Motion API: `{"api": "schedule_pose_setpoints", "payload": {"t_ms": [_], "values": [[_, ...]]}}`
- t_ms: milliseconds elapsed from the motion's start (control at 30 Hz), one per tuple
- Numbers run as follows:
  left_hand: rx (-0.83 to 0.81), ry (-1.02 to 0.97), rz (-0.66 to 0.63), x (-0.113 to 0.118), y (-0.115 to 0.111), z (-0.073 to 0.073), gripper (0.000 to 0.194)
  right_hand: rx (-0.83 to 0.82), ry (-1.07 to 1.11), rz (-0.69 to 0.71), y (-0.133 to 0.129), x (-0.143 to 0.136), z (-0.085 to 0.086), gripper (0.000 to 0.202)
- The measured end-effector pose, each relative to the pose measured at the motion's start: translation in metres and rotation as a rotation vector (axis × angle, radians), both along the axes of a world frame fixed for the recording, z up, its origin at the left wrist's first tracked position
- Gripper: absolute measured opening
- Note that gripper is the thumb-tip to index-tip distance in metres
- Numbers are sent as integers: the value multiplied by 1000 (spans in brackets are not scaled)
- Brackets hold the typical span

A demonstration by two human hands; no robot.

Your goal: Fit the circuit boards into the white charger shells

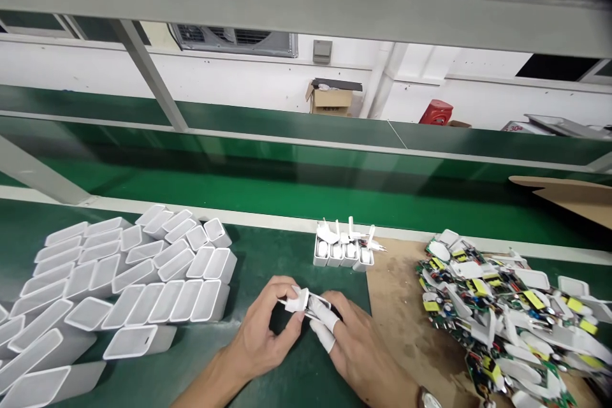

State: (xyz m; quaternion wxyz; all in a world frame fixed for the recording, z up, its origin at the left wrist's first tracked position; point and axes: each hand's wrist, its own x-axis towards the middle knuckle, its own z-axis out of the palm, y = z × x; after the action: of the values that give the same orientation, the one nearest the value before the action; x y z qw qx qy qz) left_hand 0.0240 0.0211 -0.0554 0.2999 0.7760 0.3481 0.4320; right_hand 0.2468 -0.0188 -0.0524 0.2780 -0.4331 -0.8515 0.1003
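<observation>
My left hand (pixel 265 328) and my right hand (pixel 356 347) meet over the green mat near the front edge. Together they hold a white plug piece with metal pins (pixel 297 299) and a white casing (pixel 319 306) against it. White finger cots cover some fingers of my right hand. Just beyond my hands stands a short row of assembled white chargers (pixel 343 254), plug parts sticking up from them.
A large stack of empty white casings (pixel 129 280) lies at the left. A heap of circuit boards with white plug parts (pixel 507 312) covers brown cardboard (pixel 396 319) at the right. A green conveyor belt (pixel 287 185) runs across behind.
</observation>
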Motion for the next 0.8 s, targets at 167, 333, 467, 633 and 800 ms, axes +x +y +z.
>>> {"api": "schedule_pose_setpoints", "payload": {"t_ms": [167, 333, 467, 633, 800], "values": [[19, -4, 4, 1, 1, 4, 18, -57, 190, -116, -1, -3, -13, 32], [28, -3, 3, 1, -2, 6, 18, -37, 150, -85, -4, -2, -17, 35], [20, 3, -18, 0, -3, 7, 15, -10, 113, -45, -5, 0, -14, 37], [-76, 58, -11, -5, -4, 1, 22, -16, 197, -11, 0, -3, -11, 38], [-72, 5, -21, -2, -13, -3, 120, -469, 830, -40, 6, -13, -9, 32]]}}
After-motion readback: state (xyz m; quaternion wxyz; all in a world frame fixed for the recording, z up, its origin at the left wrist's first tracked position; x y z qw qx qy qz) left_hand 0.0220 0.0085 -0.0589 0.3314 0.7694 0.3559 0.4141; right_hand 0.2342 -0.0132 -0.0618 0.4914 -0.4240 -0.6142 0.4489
